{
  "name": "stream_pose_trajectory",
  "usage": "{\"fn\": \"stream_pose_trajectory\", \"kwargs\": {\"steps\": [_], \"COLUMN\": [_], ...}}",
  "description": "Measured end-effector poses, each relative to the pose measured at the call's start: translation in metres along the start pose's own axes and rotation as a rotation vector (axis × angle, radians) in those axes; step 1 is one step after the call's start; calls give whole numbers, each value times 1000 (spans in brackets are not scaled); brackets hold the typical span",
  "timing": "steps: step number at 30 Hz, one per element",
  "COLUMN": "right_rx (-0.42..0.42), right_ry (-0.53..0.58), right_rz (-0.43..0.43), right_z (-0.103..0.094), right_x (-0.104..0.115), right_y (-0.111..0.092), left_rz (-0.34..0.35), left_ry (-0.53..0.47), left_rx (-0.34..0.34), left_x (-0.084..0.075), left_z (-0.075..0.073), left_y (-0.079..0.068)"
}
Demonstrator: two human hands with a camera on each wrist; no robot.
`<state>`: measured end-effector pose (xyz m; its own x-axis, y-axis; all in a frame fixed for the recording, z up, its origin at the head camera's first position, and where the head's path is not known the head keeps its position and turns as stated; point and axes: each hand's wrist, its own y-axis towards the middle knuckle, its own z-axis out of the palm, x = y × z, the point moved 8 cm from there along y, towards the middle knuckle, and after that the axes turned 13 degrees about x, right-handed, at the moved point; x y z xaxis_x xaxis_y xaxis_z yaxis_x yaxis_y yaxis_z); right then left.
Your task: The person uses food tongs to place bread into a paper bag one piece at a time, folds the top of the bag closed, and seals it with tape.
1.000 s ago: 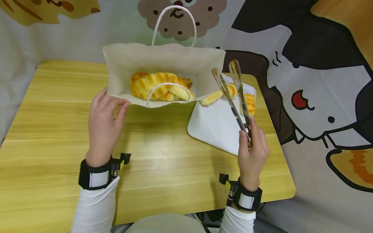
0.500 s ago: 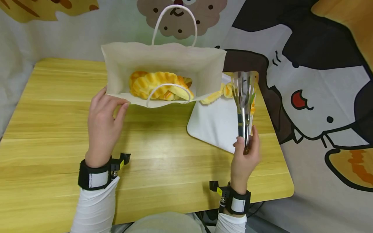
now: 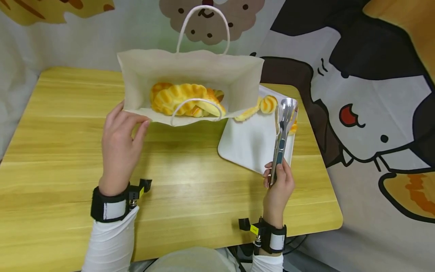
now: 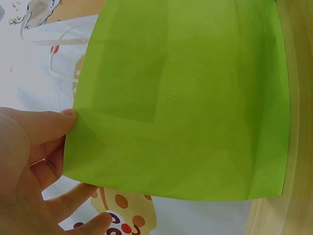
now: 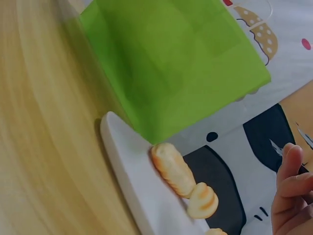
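My left hand (image 3: pixel 120 141) pinches the near left corner of a paper bag (image 3: pixel 238 85). In the left wrist view the bag's green outside (image 4: pixel 186 112) shows, with the thumb on its rim. Inside the bag lie several pieces of golden bread (image 3: pixel 183 99), one with a ridged top. Metal tongs (image 3: pixel 281 141) are held in my right hand (image 3: pixel 279 190), their arms close together and nothing visible between them. They point away from me over the right side of a white tray (image 3: pixel 241 141). On it sit a long bread roll (image 5: pixel 173 169) and a small round one (image 3: pixel 269 104).
Another piece of bread (image 3: pixel 293 127) at the tray's right edge is partly hidden behind the tongs. One white bag handle (image 3: pixel 202 6) stands up; the other droops across the opening. A printed cartoon cloth (image 3: pixel 367 113) hangs behind the wooden table (image 3: pixel 190 196).
The tongs' arms, spread apart a second ago, have come together. My right hand has drawn back toward me and slightly left, uncovering the round roll. My left hand and the bag have hardly moved.
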<state>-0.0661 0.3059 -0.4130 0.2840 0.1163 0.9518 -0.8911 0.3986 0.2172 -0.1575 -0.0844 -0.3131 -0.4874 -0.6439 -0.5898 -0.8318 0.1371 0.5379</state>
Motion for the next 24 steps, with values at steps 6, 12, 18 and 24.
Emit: {"fn": "stream_pose_trajectory", "kwargs": {"steps": [6, 12, 18, 24], "right_rx": [-17, -78, -133, -183], "right_ry": [-31, -93, -199, -235], "right_rz": [52, 137, 186, 194], "right_z": [-6, -23, -43, -62], "right_x": [-9, -19, -21, -21], "right_y": [-3, -4, -4, -5], "left_rz": [1, -1, -2, 1], "left_ry": [3, 5, 4, -2], "left_rx": [1, 5, 6, 3], "left_x": [0, 0, 1, 2], "left_z": [0, 0, 1, 1], "left_y": [1, 0, 0, 1]}}
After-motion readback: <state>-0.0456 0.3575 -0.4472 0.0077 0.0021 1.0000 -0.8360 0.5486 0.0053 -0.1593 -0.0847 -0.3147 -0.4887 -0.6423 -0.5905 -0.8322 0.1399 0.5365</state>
